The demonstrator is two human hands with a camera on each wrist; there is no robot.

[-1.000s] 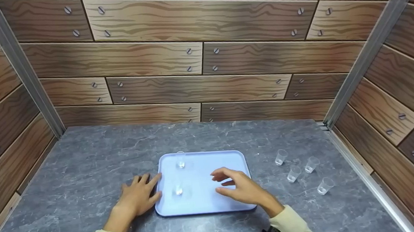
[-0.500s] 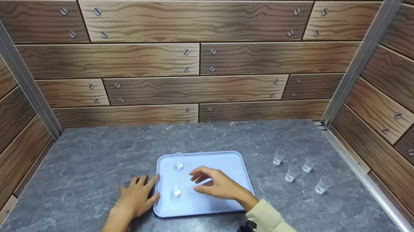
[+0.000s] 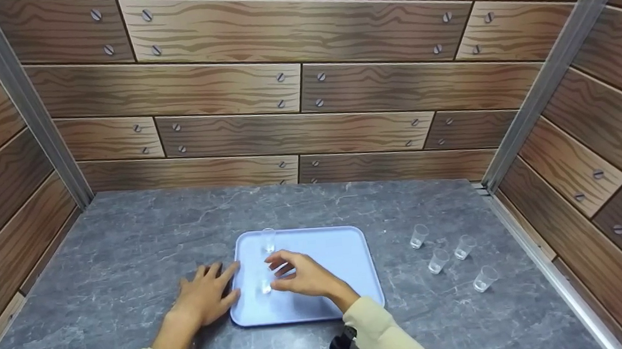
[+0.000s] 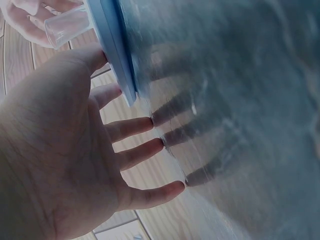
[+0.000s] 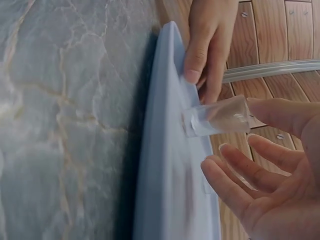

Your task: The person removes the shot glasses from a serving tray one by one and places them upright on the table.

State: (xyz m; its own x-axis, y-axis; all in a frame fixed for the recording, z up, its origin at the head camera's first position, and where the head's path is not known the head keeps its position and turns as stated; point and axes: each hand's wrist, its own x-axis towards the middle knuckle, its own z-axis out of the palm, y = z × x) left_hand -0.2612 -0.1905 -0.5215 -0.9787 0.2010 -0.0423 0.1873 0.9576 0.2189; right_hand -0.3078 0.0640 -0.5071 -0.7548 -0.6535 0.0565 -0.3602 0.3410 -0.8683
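A light blue tray (image 3: 338, 254) lies on the table with two small clear plastic cups on it. The far cup (image 3: 268, 241) stands near the tray's back left corner; the near cup (image 3: 266, 288) is upright on its left side. My right hand (image 3: 306, 276) hovers beside the near cup, thumb and fingers spread. In the right wrist view the thumb tip lies close to the rim of that cup (image 5: 220, 117); whether they touch, I cannot tell. Spread fingers of my left hand (image 3: 203, 297) rest on the table, with thumb and index finger at the tray's left edge (image 4: 112, 45).
Several more clear cups stand to the right of the tray, among them a rear cup (image 3: 419, 236) and a front cup (image 3: 485, 279). Wood-patterned walls (image 3: 231, 131) enclose the grey marbled table (image 3: 155, 223) at the back and both sides.
My right hand has moved left across the tray to the near cup, fingers still parted. The left hand stays at the tray's edge, and the cups stand where they were.
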